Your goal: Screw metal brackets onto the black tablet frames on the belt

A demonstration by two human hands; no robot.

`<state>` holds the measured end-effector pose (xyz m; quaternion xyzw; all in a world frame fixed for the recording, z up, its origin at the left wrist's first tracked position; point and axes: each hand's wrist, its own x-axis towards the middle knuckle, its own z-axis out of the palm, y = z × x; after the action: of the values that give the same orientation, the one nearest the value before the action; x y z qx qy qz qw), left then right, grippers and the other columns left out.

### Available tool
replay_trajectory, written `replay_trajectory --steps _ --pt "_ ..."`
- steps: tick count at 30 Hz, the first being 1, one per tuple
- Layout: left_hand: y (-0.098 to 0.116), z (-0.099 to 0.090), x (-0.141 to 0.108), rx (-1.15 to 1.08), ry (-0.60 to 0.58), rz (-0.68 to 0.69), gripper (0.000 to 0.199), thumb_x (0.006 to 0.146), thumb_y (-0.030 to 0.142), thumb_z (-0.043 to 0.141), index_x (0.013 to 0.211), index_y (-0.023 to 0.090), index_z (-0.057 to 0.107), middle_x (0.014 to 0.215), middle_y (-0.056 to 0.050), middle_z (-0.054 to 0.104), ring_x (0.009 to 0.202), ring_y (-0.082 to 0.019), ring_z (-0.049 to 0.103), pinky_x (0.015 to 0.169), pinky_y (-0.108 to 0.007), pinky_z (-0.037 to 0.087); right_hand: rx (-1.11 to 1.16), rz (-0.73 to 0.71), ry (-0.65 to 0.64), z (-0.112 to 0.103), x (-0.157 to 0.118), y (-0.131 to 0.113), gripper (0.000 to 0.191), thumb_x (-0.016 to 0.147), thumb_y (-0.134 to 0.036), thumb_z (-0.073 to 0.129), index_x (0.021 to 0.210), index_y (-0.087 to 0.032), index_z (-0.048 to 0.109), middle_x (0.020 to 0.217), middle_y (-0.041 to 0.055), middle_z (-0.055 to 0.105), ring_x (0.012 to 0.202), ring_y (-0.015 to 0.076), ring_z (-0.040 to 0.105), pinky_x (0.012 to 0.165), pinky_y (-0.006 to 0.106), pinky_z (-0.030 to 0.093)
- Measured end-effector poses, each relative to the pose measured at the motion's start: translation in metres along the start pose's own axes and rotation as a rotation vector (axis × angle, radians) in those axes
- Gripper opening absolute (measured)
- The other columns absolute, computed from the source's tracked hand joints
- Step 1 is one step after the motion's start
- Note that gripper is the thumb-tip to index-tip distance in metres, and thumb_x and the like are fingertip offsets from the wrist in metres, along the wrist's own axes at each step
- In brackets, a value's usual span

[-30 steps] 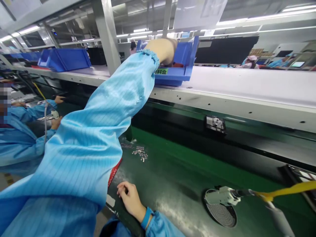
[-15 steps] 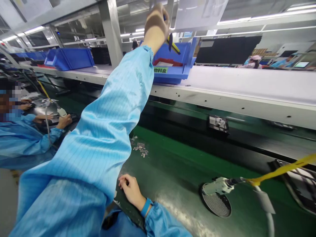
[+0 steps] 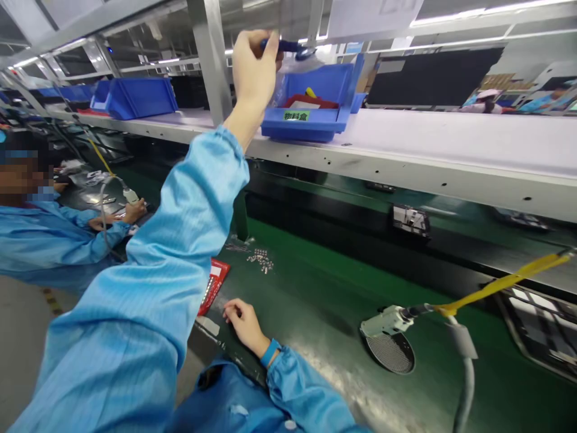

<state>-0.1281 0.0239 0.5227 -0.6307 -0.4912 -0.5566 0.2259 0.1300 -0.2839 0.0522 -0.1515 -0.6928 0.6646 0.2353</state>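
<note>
My left hand [image 3: 258, 63] is raised in front of the shelf, closed around a dark blue, pen-like item [image 3: 291, 46] whose exact kind I cannot tell. Behind it on the shelf stands a blue parts bin [image 3: 311, 129] with a green label. Inside the bin lie something red [image 3: 324, 103] and a small yellow piece [image 3: 310, 92]. My right hand [image 3: 246, 325], with a blue band at the wrist, rests near the bench's front edge. Its fingers are loosely curled and nothing shows in them. Close to it are a red packet [image 3: 217, 279], partly behind my left sleeve, and several small metal parts [image 3: 261, 260].
A pale green powered driver [image 3: 385, 322] on a yellow strap lies over a round dark mesh dish [image 3: 396, 358]. Device units [image 3: 410, 221] sit along the black line behind. Another blue bin [image 3: 135, 99] stands on the shelf. A co-worker [image 3: 54, 228] sits at the left.
My left hand has come down and left, uncovering the bin. The yellow-and-black item below the hand is gone from there; a yellow piece shows in the bin. The red packet has come into view.
</note>
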Motion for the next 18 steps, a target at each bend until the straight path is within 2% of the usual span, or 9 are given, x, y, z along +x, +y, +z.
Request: replay_trajectory --steps 2,4,5,8,10,11,14,16,18 --pt "0.018 -0.016 -0.065 -0.014 0.082 -0.052 0.058 0.117 0.073 0.014 0.134 0.025 0.042 0.144 -0.009 0.061 0.116 -0.014 0.070 0.115 -0.049 0.065 0.069 0.000 0.029 -0.006 0.001 -0.014 0.073 0.103 -0.065 0.052 0.140 -0.002 0.058 0.128 0.0127 0.059 0.137 0.0034 0.054 0.131 0.025 0.056" --pt "0.057 -0.042 -0.154 -0.012 0.154 -0.053 0.074 0.100 0.094 0.016 0.134 0.031 0.039 0.153 -0.006 0.055 0.138 -0.019 0.063 0.126 -0.056 0.059 0.139 0.007 0.080 -0.016 -0.004 -0.028 0.073 0.103 -0.065 0.052 0.140 -0.002 0.058 0.128 0.0128 0.059 0.136 0.0032 0.054 0.130 0.025 0.056" --pt "0.083 -0.057 -0.204 -0.005 0.159 -0.050 0.070 0.103 0.094 0.026 0.138 0.034 0.040 0.158 -0.004 0.053 0.151 -0.024 0.055 0.129 -0.058 0.056 0.171 0.014 0.108 -0.021 -0.010 -0.034 0.073 0.103 -0.065 0.051 0.140 -0.002 0.058 0.128 0.0128 0.059 0.136 0.0031 0.054 0.130 0.025 0.056" --pt "0.168 -0.096 -0.357 0.015 0.103 -0.228 0.025 0.124 0.054 0.040 0.140 0.038 0.050 0.165 -0.001 0.055 0.158 -0.027 0.054 0.124 -0.062 0.060 0.249 0.047 0.184 -0.039 -0.037 -0.051 0.075 0.103 -0.065 0.051 0.144 -0.002 0.057 0.131 0.0132 0.058 0.138 0.0037 0.054 0.131 0.025 0.056" --pt "0.213 -0.107 -0.442 -0.091 -0.173 -0.163 0.021 0.123 0.039 0.046 0.134 0.036 0.063 0.155 -0.003 0.067 0.144 -0.027 0.069 0.113 -0.057 0.070 0.280 0.081 0.214 -0.046 -0.057 -0.059 0.076 0.104 -0.066 0.050 0.145 -0.003 0.056 0.132 0.0136 0.058 0.139 0.0042 0.053 0.132 0.026 0.056" --pt "0.230 -0.108 -0.477 -0.121 -0.232 -0.173 0.021 0.121 0.036 0.049 0.129 0.034 0.068 0.147 -0.004 0.073 0.134 -0.026 0.075 0.106 -0.053 0.074 0.289 0.102 0.227 -0.047 -0.066 -0.061 0.076 0.104 -0.066 0.050 0.145 -0.003 0.056 0.133 0.0136 0.057 0.140 0.0043 0.053 0.132 0.026 0.056" --pt "0.261 -0.099 -0.554 -0.170 -0.313 -0.237 0.024 0.118 0.036 0.052 0.118 0.030 0.075 0.130 -0.007 0.081 0.115 -0.025 0.083 0.097 -0.045 0.077 0.303 0.172 0.262 -0.044 -0.085 -0.059 0.076 0.104 -0.066 0.050 0.145 -0.003 0.056 0.132 0.0135 0.058 0.138 0.0040 0.053 0.131 0.026 0.056" --pt "0.272 -0.098 -0.579 -0.183 -0.360 -0.296 0.022 0.115 0.032 0.055 0.118 0.030 0.077 0.128 -0.008 0.081 0.115 -0.024 0.083 0.100 -0.043 0.076 0.305 0.216 0.286 -0.040 -0.091 -0.050 0.076 0.104 -0.066 0.050 0.144 -0.002 0.056 0.130 0.0132 0.058 0.137 0.0036 0.054 0.130 0.025 0.057" --pt "0.273 -0.109 -0.585 -0.190 -0.451 -0.358 0.021 0.109 0.029 0.064 0.123 0.033 0.079 0.130 -0.005 0.081 0.119 -0.024 0.082 0.105 -0.041 0.074 0.303 0.253 0.315 -0.039 -0.092 -0.038 0.075 0.103 -0.066 0.051 0.143 -0.002 0.057 0.129 0.0129 0.058 0.136 0.0033 0.054 0.129 0.025 0.057"
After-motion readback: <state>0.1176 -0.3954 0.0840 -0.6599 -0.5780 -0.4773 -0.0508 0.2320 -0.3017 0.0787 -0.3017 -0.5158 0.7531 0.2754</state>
